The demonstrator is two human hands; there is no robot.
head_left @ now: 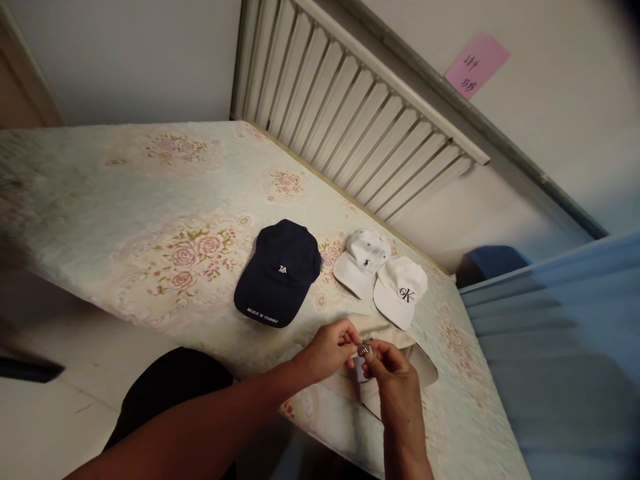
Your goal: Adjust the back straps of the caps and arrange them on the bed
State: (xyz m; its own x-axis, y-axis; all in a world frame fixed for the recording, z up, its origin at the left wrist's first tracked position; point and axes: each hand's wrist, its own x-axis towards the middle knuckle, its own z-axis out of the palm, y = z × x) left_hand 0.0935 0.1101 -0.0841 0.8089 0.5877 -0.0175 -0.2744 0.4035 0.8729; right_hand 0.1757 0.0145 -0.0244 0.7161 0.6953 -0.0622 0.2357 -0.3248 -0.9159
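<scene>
The left hand [327,350] and the right hand [395,373] both pinch the metal buckle [364,349] of the tan cap [424,368] lying at the near edge of the bed [150,200], so a hard tug might pull it off onto the floor.

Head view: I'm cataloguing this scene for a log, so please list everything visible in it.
navy cap: one, dark blue with white lettering, on the mattress left of the white caps
white caps: two, side by side and overlapping, near the slatted rail
beige cap: one, at the near mattress edge under the hands
metal buckle: one, silvery, pinched between both hands
mattress: one, pale with pink flowers
slatted rail: one, white, behind the mattress
note: one, pink, on the wall
blue fabric: one, right side
left hand: on the buckle
right hand: on the buckle
</scene>
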